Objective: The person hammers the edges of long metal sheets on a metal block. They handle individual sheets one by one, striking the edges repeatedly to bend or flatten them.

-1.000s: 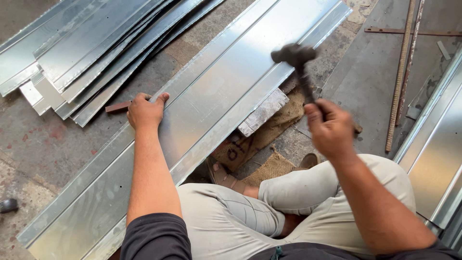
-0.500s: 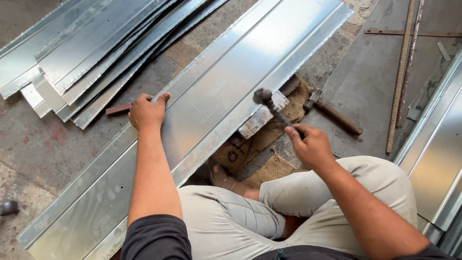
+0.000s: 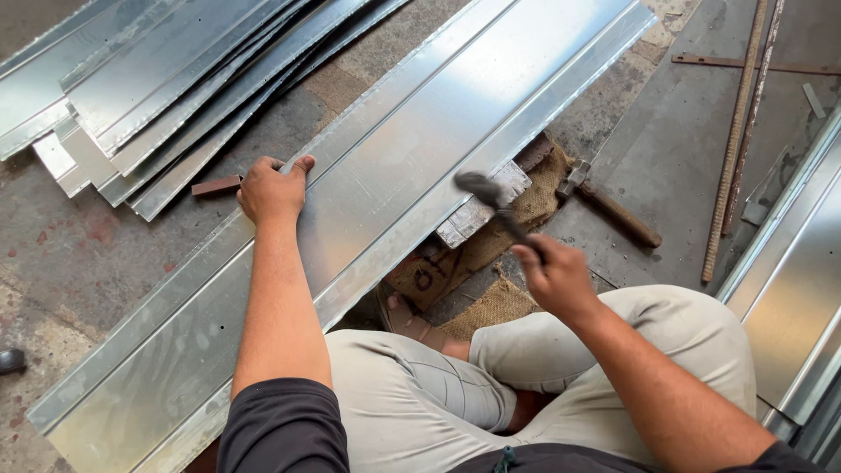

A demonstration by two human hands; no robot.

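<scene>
Overhead, the right hand has its fingers wrapped round a hammer raised over the near folded edge of a long metal sheet; the left hand lies open, pressing flat on that sheet's far edge, while brown printed sacking lies beneath
</scene>
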